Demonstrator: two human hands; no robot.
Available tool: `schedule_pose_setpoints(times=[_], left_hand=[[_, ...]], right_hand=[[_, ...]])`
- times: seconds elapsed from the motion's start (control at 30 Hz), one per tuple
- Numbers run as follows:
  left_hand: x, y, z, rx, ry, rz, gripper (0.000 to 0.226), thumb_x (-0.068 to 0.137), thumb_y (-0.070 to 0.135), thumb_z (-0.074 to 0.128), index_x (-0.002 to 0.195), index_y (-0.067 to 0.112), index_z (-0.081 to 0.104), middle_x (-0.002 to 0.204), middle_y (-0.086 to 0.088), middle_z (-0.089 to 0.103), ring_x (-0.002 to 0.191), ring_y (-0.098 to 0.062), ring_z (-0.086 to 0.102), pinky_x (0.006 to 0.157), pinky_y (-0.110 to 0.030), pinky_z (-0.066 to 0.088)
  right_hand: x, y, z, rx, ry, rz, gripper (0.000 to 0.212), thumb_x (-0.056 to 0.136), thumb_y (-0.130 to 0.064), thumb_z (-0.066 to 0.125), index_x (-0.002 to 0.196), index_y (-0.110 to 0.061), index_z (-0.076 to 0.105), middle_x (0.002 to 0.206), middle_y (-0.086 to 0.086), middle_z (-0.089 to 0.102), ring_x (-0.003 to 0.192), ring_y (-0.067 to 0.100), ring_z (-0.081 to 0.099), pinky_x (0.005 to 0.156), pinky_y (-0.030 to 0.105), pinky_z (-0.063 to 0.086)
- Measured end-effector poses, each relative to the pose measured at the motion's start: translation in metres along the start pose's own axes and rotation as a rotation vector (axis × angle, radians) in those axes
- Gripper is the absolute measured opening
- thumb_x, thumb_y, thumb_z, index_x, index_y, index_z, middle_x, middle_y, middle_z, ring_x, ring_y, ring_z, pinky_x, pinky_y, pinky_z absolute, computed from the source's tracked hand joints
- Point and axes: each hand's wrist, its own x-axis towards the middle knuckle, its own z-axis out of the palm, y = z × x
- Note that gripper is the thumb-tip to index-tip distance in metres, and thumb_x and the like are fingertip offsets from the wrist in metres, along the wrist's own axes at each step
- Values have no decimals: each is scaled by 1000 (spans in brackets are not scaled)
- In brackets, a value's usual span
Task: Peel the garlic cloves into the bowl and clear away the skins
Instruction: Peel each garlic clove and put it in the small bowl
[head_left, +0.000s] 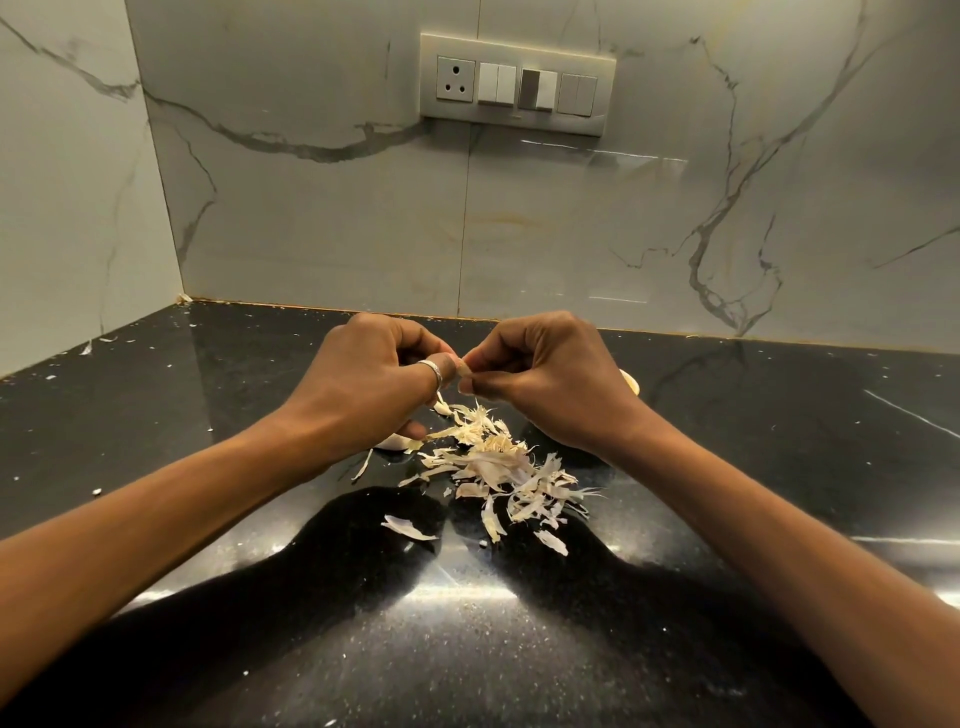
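Both my hands are raised a little above a black counter (208, 415), fingertips meeting. My left hand (363, 384), with a ring on one finger, and my right hand (550, 379) both pinch one small pale garlic clove (464, 368) between them. Below the hands lies a loose pile of garlic skins (498, 473), with stray flakes nearer to me. An unpeeled clove (395, 441) lies under my left hand, partly hidden. Behind my right hand a pale rounded edge (631, 382) shows; I cannot tell whether it is the bowl.
Marble-look walls meet in a corner at the back left. A switch panel with a socket (517, 83) is on the back wall. Small skin crumbs are scattered over the counter, some near the left wall (85, 347).
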Motion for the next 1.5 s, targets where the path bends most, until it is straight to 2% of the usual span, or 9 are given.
schedule_pose_setpoints(times=[0.23,0.5,0.63,0.77,0.97,1.13,1.23,1.4,1.5], left_hand=[[-1,0,-2,62,12,58,6,92,16,71,88,17,76,74,-2,69,63,-18,70,53,-35,62],[-1,-1,1,49,28,20,13,92,15,70,81,19,76,64,3,67,54,-15,68,54,-43,62],[-1,-1,2,31,22,8,12,93,17,69,83,18,75,70,1,68,58,-18,69,53,-43,62],[0,-2,1,26,15,-18,9,93,19,68,86,16,73,76,-4,69,60,-19,70,53,-37,61],[2,-3,1,43,2,-50,12,95,17,66,84,14,72,72,-5,67,57,-12,66,50,-26,56],[1,-2,0,70,5,-41,13,94,19,67,83,14,72,69,-5,68,54,-14,66,51,-31,60],[1,-3,-1,79,21,-45,15,94,21,67,82,13,71,68,-3,67,51,-15,66,50,-31,59],[1,-3,-1,101,67,11,22,95,21,64,75,13,70,61,1,65,48,-10,63,48,-25,55],[1,-2,-1,111,106,77,10,93,20,68,84,19,73,68,9,67,56,-11,66,51,-26,57]], right_hand=[[-1,-1,1,8,-14,5,10,80,-11,86,88,-13,81,81,-5,77,73,5,73,72,28,62],[-3,-3,3,48,-34,24,9,80,-8,85,87,-11,80,80,-1,77,74,12,74,72,40,62],[-3,-3,4,97,-45,40,13,81,-3,84,90,-9,77,82,3,78,74,13,75,72,33,64],[-2,-4,4,187,-66,89,21,82,0,81,99,-10,74,86,8,77,78,19,77,76,37,64],[-1,-4,2,388,-59,194,20,82,2,79,97,-6,70,89,20,75,85,32,76,80,44,64],[-1,-8,-3,600,-56,275,20,85,8,73,103,1,66,90,18,74,84,27,76,74,32,63],[0,-9,-7,689,-25,307,21,85,7,72,105,3,65,94,20,73,89,31,75,79,35,64],[0,-10,-9,708,-20,338,21,88,4,71,108,5,65,97,22,74,89,30,75,76,31,64],[1,-8,-8,655,-32,324,20,88,6,71,107,4,65,93,19,74,86,28,75,79,35,64]])
